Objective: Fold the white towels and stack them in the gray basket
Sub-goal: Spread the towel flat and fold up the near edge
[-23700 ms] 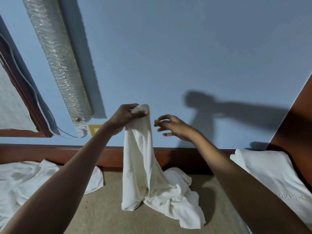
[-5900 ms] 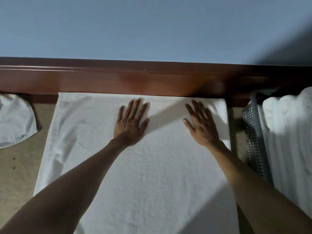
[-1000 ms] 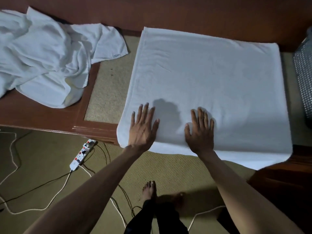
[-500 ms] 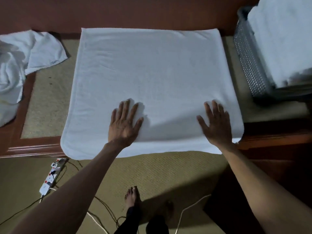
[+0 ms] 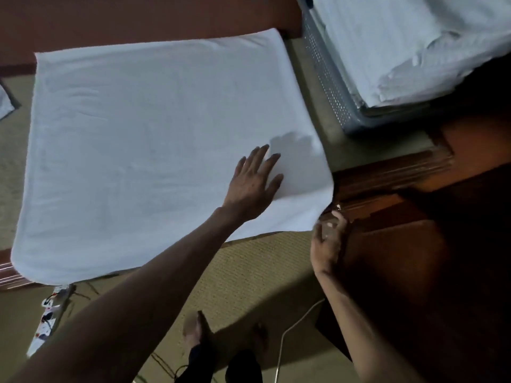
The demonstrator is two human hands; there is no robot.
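Step in hand: folding one white towel, judged mid-fold. It lies flat as a broad rectangle on worktop; near edge overhangs the front a little, far edge sits against the wood back rail. Not yet small enough for the basket, by the look of it.

Gray basket at far right, just beside towel's right edge but apart from it, w/ a strip of worktop mat between. Stacked towels fill it already and rise above the rim.

Left hand: arm reaches in from near left, crossing diagonally. Palm down on near-right part of towel, fingers straight and spread. Grip holds nothing, only presses the cloth flat.

Right hand: low at towel's near-right corner, past worktop's front edge, fingers curled up toward the corner. Motion blur here, so can't tell if grip has the cloth pinched or is only touching it.

Next move, as I judge it: take the near-right corner firmly and carry right edge over to left edge, w/ left palm as anchor. Needs edges matched, else stack goes lopsided.

Power strip on floor at near left.
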